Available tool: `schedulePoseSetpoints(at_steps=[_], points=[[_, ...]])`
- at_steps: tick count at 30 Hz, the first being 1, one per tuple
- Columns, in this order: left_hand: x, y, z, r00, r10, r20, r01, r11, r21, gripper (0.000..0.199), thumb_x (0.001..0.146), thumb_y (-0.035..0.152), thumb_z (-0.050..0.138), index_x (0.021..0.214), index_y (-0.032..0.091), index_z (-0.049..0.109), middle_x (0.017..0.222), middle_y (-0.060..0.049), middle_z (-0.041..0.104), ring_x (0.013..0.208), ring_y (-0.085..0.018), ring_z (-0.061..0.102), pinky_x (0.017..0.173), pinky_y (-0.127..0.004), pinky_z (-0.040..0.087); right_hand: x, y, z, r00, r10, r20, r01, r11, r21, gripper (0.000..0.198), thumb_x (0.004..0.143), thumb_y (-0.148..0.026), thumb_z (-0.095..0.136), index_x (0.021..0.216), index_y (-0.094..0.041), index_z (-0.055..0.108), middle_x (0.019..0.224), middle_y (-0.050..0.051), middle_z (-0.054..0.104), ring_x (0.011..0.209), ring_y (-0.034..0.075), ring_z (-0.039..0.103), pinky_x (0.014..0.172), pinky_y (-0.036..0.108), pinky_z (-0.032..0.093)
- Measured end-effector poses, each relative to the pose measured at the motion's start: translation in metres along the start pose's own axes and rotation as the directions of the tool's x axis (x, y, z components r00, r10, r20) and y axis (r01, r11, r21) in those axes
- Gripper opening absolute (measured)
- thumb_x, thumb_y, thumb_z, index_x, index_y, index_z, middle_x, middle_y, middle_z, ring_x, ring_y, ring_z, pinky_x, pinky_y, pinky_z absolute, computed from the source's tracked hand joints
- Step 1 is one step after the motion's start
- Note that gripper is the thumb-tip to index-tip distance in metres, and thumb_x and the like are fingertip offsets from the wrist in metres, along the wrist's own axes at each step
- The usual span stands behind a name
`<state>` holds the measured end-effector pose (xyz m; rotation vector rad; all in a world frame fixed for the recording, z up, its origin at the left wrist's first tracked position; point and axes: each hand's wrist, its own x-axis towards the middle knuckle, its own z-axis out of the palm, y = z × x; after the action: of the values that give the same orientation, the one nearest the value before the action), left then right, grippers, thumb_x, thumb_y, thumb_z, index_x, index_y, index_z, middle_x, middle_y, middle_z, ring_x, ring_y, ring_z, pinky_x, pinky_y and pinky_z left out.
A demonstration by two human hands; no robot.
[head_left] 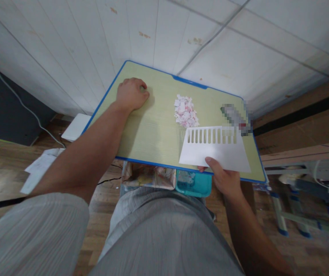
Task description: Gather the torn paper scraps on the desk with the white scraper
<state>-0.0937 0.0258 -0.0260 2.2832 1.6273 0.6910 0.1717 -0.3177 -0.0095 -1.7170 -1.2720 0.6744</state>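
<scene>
My right hand (224,178) is at the table's front edge, its thumb on top of a white sheet with a row of cut-out slots (210,153) and its fingers underneath. The slotted edge points away from me. Just beyond it lies a loose heap of small whitish-pink paper scraps (186,112). On the left part of the table rests my left hand (132,93), palm down with its fingers curled in and the thumb close to them. Nothing shows in it, though its palm is hidden.
The pale yellow tabletop (150,134) has a blue rim and stands against a white panelled wall. A blurred-out object (236,119) lies at its right. Below the front edge are a turquoise basket (194,188) and an open box (150,176). Papers (42,168) lie at the left.
</scene>
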Motion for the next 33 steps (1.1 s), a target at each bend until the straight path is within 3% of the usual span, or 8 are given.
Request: schedulePoseSetpoints(at_steps=[3, 9, 16, 22, 27, 33], points=[[-0.001, 0.001, -0.001, 1.000, -0.005, 0.006, 0.005, 1.000, 0.007, 0.034, 0.102, 0.035, 0.063, 0.130, 0.025, 0.080, 0.154, -0.004, 0.075, 0.138, -0.028, 0.058, 0.130, -0.052, 0.041, 0.000, -0.008, 0.012, 0.999, 0.031, 0.017, -0.032, 0.999, 0.035, 0.050, 0.097, -0.062, 0.077, 0.059, -0.030, 0.069, 0.065, 0.006, 0.074, 0.074, 0.030, 0.073, 0.095, 0.049, 0.066], [-0.002, 0.001, -0.001, 1.000, 0.008, 0.005, -0.008, 1.000, 0.008, 0.036, 0.102, 0.038, 0.063, 0.132, 0.026, 0.079, 0.153, -0.005, 0.075, 0.138, -0.029, 0.058, 0.130, -0.052, 0.042, 0.000, -0.016, 0.027, 0.996, 0.053, 0.067, -0.061, 0.990, 0.125, 0.042, 0.097, -0.058, 0.075, 0.065, -0.030, 0.072, 0.064, 0.004, 0.075, 0.070, 0.029, 0.075, 0.090, 0.048, 0.067], [-0.001, 0.001, 0.001, 0.999, -0.026, 0.030, 0.027, 0.999, -0.026, 0.039, 0.103, 0.050, 0.065, 0.133, 0.028, 0.077, 0.155, -0.002, 0.072, 0.147, -0.029, 0.053, 0.134, -0.051, 0.035, -0.001, -0.007, 0.025, 0.999, 0.039, -0.025, -0.035, 0.990, 0.137, 0.041, 0.099, -0.052, 0.076, 0.065, -0.030, 0.070, 0.066, 0.003, 0.075, 0.073, 0.029, 0.075, 0.102, 0.051, 0.065], [-0.001, 0.001, -0.001, 0.999, -0.029, 0.043, 0.031, 0.999, -0.037, 0.044, 0.102, 0.051, 0.063, 0.136, 0.027, 0.077, 0.158, -0.004, 0.071, 0.147, -0.028, 0.053, 0.132, -0.049, 0.034, -0.001, -0.010, 0.024, 0.999, 0.033, 0.007, -0.034, 0.992, 0.125, 0.044, 0.098, -0.056, 0.076, 0.063, -0.030, 0.070, 0.064, 0.003, 0.074, 0.071, 0.029, 0.074, 0.099, 0.050, 0.065], [0.000, -0.001, 0.000, 0.999, -0.026, 0.033, 0.029, 0.997, -0.073, 0.053, 0.097, 0.065, 0.064, 0.135, 0.032, 0.078, 0.153, -0.001, 0.075, 0.150, -0.029, 0.049, 0.130, -0.049, 0.033, -0.001, -0.018, 0.025, 0.997, 0.048, 0.054, -0.055, 0.989, 0.134, 0.043, 0.094, -0.059, 0.077, 0.063, -0.029, 0.072, 0.064, 0.006, 0.075, 0.070, 0.029, 0.075, 0.081, 0.047, 0.067], [-0.001, 0.001, -0.001, 0.998, -0.027, 0.061, 0.031, 0.997, -0.070, 0.058, 0.095, 0.065, 0.064, 0.139, 0.029, 0.076, 0.149, -0.002, 0.076, 0.151, -0.028, 0.047, 0.132, -0.051, 0.029, -0.001, -0.017, 0.026, 0.999, 0.024, 0.041, -0.031, 0.985, 0.171, 0.044, 0.095, -0.058, 0.078, 0.063, -0.029, 0.073, 0.064, 0.006, 0.075, 0.067, 0.028, 0.075, 0.082, 0.047, 0.068]])
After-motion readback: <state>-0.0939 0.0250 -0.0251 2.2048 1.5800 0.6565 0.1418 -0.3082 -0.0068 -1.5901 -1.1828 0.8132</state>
